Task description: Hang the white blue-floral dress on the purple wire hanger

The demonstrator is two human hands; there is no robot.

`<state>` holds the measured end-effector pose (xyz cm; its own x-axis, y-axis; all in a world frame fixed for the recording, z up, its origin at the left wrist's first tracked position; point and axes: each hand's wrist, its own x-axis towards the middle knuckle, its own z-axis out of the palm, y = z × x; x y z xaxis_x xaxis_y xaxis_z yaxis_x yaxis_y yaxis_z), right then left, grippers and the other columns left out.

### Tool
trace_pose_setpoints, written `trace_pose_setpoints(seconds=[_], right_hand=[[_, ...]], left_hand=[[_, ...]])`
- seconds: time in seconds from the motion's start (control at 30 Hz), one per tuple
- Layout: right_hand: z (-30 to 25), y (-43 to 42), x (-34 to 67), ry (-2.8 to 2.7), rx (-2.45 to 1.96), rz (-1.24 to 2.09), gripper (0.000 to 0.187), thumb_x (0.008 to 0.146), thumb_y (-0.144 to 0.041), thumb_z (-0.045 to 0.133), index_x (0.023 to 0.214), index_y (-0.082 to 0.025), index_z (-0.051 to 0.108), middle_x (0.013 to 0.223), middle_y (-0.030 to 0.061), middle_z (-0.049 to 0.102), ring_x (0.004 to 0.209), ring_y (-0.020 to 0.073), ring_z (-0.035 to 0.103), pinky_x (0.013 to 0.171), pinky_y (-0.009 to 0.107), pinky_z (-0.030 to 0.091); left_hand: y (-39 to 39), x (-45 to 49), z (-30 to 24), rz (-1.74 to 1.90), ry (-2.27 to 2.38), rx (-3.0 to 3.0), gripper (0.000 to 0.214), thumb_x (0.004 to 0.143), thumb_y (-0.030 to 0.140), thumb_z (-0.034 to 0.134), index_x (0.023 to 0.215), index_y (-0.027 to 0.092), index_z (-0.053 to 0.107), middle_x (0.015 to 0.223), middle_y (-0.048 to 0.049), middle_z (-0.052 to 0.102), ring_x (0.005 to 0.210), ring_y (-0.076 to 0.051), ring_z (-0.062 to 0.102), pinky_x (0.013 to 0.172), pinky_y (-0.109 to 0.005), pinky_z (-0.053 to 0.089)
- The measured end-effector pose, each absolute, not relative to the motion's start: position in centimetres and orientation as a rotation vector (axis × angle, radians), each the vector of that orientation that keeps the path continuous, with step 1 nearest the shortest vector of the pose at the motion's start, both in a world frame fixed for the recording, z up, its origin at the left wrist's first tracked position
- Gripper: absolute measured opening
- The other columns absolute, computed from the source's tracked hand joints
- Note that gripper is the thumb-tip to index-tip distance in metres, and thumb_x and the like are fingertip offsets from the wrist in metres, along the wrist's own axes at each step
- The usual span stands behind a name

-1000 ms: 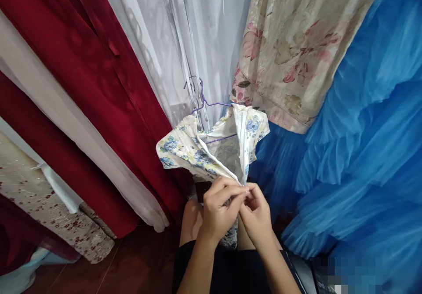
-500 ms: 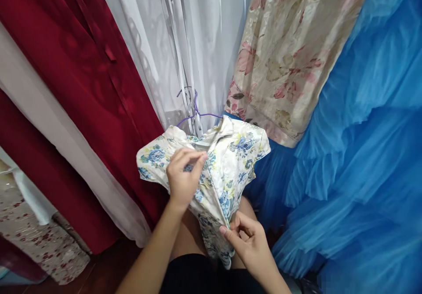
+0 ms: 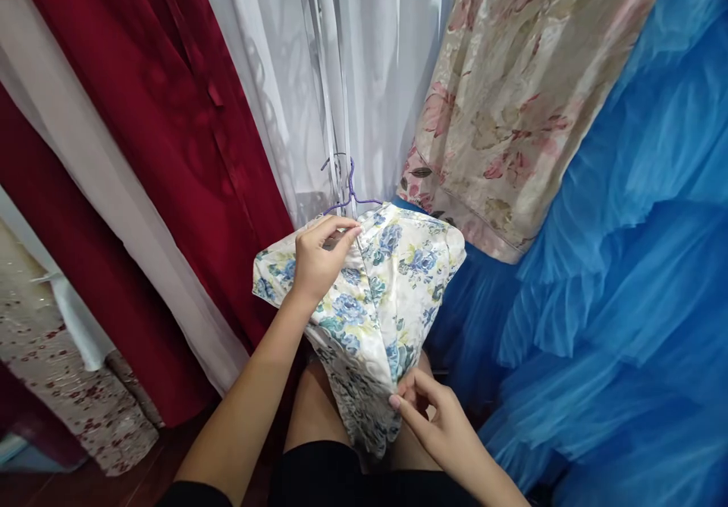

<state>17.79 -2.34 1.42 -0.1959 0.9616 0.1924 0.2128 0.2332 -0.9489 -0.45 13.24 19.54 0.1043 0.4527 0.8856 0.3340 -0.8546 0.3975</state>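
A small white dress with blue and yellow flowers (image 3: 381,302) hangs on a purple wire hanger (image 3: 349,189) in front of me, over my lap. My left hand (image 3: 318,261) pinches the cloth near the collar at the top. Lower down, my right hand (image 3: 437,424) grips the dress's edge between thumb and fingers. The hanger's hook shows above the collar; the rest of it is hidden inside the dress.
Hanging garments close in all round: a dark red dress (image 3: 142,128) at the left, sheer white fabric (image 3: 353,75) behind, a cream dress with pink flowers (image 3: 512,98) at the upper right, blue tulle (image 3: 626,264) at the right. Dark wooden floor (image 3: 114,484) shows at the lower left.
Both hands held the open dress front together low down. My left hand has since risen to the collar, the front is closed over, and my right hand stays low on the edge.
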Motion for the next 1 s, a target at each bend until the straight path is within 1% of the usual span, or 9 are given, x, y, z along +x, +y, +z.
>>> trace_pose_setpoints(seconds=[0.13, 0.27, 0.43, 0.57, 0.67, 0.77, 0.87, 0.93, 1.0], right_hand=[[7.3, 1.4, 17.5, -1.666, -0.982, 1.026, 0.03, 0.1, -0.047, 0.054, 0.09, -0.019, 0.061, 0.067, -0.0028, 0.051, 0.063, 0.0135, 0.046, 0.062, 0.027, 0.037], [13.5, 7.5, 16.1, -1.631, -0.763, 0.999, 0.036, 0.101, -0.052, 0.047, 0.101, -0.019, 0.062, 0.063, -0.0025, 0.06, 0.056, 0.0133, 0.049, 0.058, 0.026, 0.04], [17.0, 12.5, 14.8, -1.644, -0.654, 0.991, 0.04, 0.096, -0.053, 0.055, 0.079, -0.017, 0.061, 0.057, -0.0015, 0.06, 0.05, 0.0115, 0.048, 0.052, 0.024, 0.039], [17.2, 13.0, 14.2, -1.569, -0.694, 0.921, 0.038, 0.093, -0.052, 0.056, 0.077, -0.018, 0.061, 0.053, -0.0027, 0.056, 0.047, 0.0113, 0.045, 0.049, 0.024, 0.035], [16.2, 13.2, 14.0, -1.579, -0.86, 0.589, 0.034, 0.092, -0.044, 0.056, 0.07, -0.019, 0.057, 0.055, -0.0019, 0.054, 0.051, 0.0122, 0.045, 0.052, 0.025, 0.033], [14.0, 13.4, 14.2, -1.675, -1.063, 0.322, 0.03, 0.09, -0.034, 0.054, 0.064, -0.02, 0.052, 0.057, -0.0008, 0.054, 0.054, 0.0129, 0.046, 0.056, 0.026, 0.032], [11.6, 13.0, 15.0, -1.77, -1.173, 0.323, 0.029, 0.089, -0.031, 0.053, 0.063, -0.02, 0.05, 0.057, -0.0009, 0.054, 0.055, 0.013, 0.047, 0.056, 0.026, 0.031], [10.5, 12.4, 15.8, -1.778, -1.187, 0.386, 0.03, 0.09, -0.033, 0.053, 0.063, -0.02, 0.051, 0.059, -0.0009, 0.055, 0.055, 0.0129, 0.047, 0.055, 0.025, 0.032], [10.0, 11.8, 16.3, -1.766, -1.171, 0.478, 0.031, 0.091, -0.036, 0.053, 0.064, -0.02, 0.052, 0.059, -0.0009, 0.056, 0.055, 0.0129, 0.048, 0.054, 0.024, 0.032]], left_hand=[[12.3, -1.2, 20.2, 1.739, 0.778, 2.393, 0.006, 0.089, 0.02, 0.07, 0.089, 0.019, 0.076, 0.087, -0.0032, 0.074, 0.081, -0.016, 0.067, 0.074, -0.029, 0.053], [12.0, -2.0, 20.4, 1.56, 0.759, 2.52, 0.015, 0.088, 0.015, 0.068, 0.1, 0.021, 0.075, 0.099, -0.0049, 0.073, 0.093, -0.018, 0.067, 0.083, -0.032, 0.054], [12.3, -2.8, 20.1, 1.493, 0.768, 2.517, 0.025, 0.092, 0.01, 0.058, 0.108, 0.021, 0.073, 0.102, -0.0051, 0.073, 0.097, -0.019, 0.069, 0.089, -0.034, 0.056], [12.6, -2.5, 19.4, 1.594, 0.73, 2.413, 0.023, 0.09, 0.01, 0.061, 0.11, 0.02, 0.07, 0.105, -0.0052, 0.074, 0.096, -0.018, 0.071, 0.089, -0.031, 0.058], [12.7, -1.7, 19.1, 1.707, 0.783, 2.424, 0.021, 0.09, 0.009, 0.061, 0.106, 0.02, 0.069, 0.099, -0.0033, 0.074, 0.092, -0.016, 0.071, 0.087, -0.029, 0.057], [13.8, -2.3, 20.0, 1.955, 0.817, 2.298, 0.014, 0.089, 0.011, 0.061, 0.099, 0.019, 0.067, 0.095, -0.003, 0.072, 0.09, -0.015, 0.069, 0.085, -0.028, 0.055], [16.7, -5.9, 21.1, 2.25, 0.846, 1.955, 0.01, 0.086, 0.017, 0.064, 0.096, 0.017, 0.063, 0.094, -0.0039, 0.068, 0.091, -0.015, 0.068, 0.086, -0.028, 0.054], [19.3, -9.5, 20.8, 2.335, 0.928, 1.7, 0.015, 0.081, 0.019, 0.066, 0.095, 0.017, 0.059, 0.091, -0.0034, 0.066, 0.091, -0.016, 0.067, 0.087, -0.028, 0.053], [21.7, -12.9, 19.0, 2.344, 1.179, 1.348, 0.022, 0.076, 0.021, 0.067, 0.094, 0.017, 0.056, 0.087, -0.0012, 0.062, 0.088, -0.015, 0.066, 0.086, -0.027, 0.052]])
